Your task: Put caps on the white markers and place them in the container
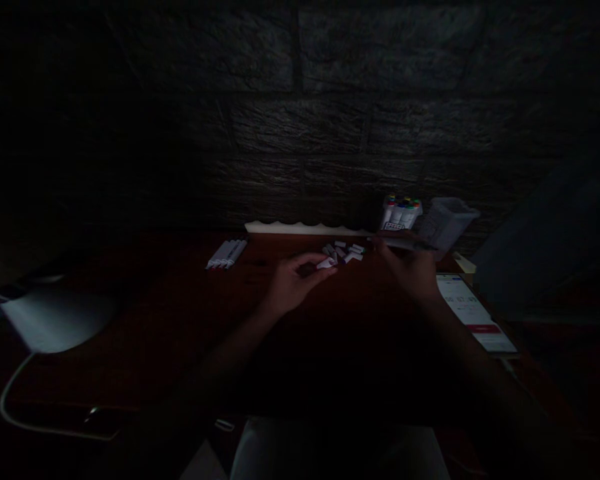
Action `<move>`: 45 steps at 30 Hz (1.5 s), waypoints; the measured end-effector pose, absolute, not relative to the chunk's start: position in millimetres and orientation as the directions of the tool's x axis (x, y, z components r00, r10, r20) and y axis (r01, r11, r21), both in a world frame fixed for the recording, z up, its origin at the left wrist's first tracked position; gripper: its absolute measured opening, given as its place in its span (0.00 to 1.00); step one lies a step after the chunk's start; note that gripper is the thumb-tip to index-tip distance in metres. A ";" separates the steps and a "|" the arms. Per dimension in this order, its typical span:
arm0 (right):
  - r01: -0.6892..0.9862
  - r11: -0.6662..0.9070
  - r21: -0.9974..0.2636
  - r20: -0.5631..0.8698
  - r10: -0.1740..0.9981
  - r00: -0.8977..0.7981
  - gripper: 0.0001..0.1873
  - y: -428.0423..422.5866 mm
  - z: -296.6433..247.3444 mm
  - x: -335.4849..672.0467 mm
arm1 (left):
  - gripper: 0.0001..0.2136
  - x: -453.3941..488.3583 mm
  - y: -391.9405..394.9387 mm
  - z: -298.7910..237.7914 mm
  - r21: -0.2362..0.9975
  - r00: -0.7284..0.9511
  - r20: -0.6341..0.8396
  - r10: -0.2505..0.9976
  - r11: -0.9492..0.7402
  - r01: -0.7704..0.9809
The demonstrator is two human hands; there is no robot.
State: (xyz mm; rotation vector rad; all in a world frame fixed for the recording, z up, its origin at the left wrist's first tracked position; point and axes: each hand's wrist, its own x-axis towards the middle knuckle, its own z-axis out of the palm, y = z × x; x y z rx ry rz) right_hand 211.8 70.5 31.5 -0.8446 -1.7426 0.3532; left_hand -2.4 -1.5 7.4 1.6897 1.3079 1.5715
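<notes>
The scene is very dark. My left hand (294,281) rests on a reddish-brown table (180,320) with its fingertips pinched on a small white marker cap (326,263). My right hand (409,267) is closed round a long grey marker (405,244) that lies level and points left. Several loose white caps (349,251) lie scattered on the table just beyond the two hands. Three capped markers (226,255) lie side by side at the left.
An upright pack of markers with coloured ends (401,212) stands at the back right beside a clear plastic container (447,223). A lit phone (475,312) lies to the right. A white object with a cable (55,319) sits far left. A stone wall rises behind.
</notes>
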 end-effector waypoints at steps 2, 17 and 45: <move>0.326 0.633 -0.702 0.657 0.752 -0.047 0.13 76.9 30.9 216.3 | 0.10 -2.8 -1.1 6.8 0.853 -0.126 0.478 0.869 -0.424 0.305; 0.105 0.529 -0.842 0.530 0.848 -0.024 0.15 63.9 34.6 202.9 | 0.12 -1.4 -0.6 6.3 0.890 -0.096 0.420 0.902 -0.389 0.237; 0.165 0.456 -0.874 0.427 0.885 -0.186 0.17 58.6 25.4 189.3 | 0.13 -9.1 14.4 -14.6 0.918 -0.071 0.292 0.954 -0.259 0.302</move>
